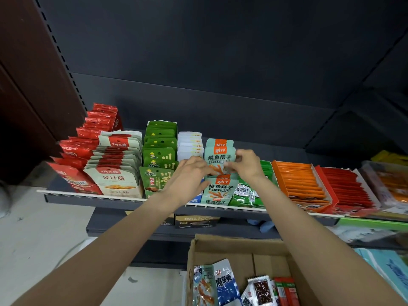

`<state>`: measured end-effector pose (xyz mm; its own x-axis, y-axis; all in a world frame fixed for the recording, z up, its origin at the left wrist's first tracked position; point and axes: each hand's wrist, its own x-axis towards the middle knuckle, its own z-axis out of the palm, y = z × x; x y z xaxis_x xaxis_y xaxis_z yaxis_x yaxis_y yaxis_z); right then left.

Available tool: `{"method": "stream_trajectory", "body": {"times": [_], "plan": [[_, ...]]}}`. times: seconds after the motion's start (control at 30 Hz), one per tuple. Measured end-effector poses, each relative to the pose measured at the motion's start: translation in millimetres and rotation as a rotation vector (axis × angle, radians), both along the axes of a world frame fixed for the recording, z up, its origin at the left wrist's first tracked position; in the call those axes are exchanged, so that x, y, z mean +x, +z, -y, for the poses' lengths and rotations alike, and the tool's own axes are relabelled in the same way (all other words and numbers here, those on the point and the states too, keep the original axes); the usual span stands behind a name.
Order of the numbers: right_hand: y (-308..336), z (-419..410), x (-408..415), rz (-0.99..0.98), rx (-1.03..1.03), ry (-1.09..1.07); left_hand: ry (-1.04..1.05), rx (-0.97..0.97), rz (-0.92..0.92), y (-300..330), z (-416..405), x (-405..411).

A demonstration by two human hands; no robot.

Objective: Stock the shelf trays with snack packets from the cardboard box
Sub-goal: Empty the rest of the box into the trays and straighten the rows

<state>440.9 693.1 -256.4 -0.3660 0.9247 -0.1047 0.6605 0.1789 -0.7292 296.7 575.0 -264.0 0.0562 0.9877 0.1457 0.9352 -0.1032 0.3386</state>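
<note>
**Both hands seating mint-green packets in the middle tray**

Far to the left of the fingers stand the red packets (88, 142), then the cream-and-red mushroom packets (117, 173), then the green packets (159, 155), whose front one sits just beside the left hand (187, 173). Behind that hand's knuckles is a row of white packets (189, 144).

The left hand's fingers (206, 171) are curled and reach right into the row of mint-green fish-snack packets (218, 155); they appear to pinch the lower edge of one packet, though the contact is blurred. The right hand (245, 164) meets it from the other side, its fingers bent and gripping the same packet's right edge. Below both sets of fingers, the front packet of that row (218, 191) stands upright against the shelf rail (110, 196).

To the right of the fingers lie dark green packets (247, 193), a tray of orange packets (298, 180) and a tray of red ones (346, 184).

The cardboard box (220, 246) sits well below the hands, still holding several mixed packets (225, 283).

The step in hand looks like slotting a packet into its row. Next, the packet wants pushing down upright and squared with its neighbours, then both hands letting go and one dropping to the box for another.
</note>
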Motion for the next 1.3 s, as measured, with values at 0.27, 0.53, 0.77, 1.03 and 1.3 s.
{"method": "stream_trajectory", "body": {"times": [0.27, 0.53, 0.77, 1.03, 1.3], "plan": [[10.5, -6.6, 7.7, 0.133, 0.043, 0.151, -0.009, -0.005, 0.004, 1.6, -0.6, -0.3], [3.5, -6.9, -7.1, 0.28, 0.093, 0.166, 0.031, -0.017, -0.064, 2.8, -2.3, 4.3], [23.2, 24.4, 21.6, 0.125, 0.143, 0.16, 0.104, 0.051, -0.086, 1.9, 11.4, 22.9], [-12.2, 92.9, 106.2, -0.036, 0.072, 0.1, 0.049, 0.302, 0.01, -32.1, 54.7, 83.9], [-126.9, 148.8, 168.0, 0.24, -0.295, 0.217, 0.175, -0.494, 0.036, -110.4, 112.1, 164.8]]}}
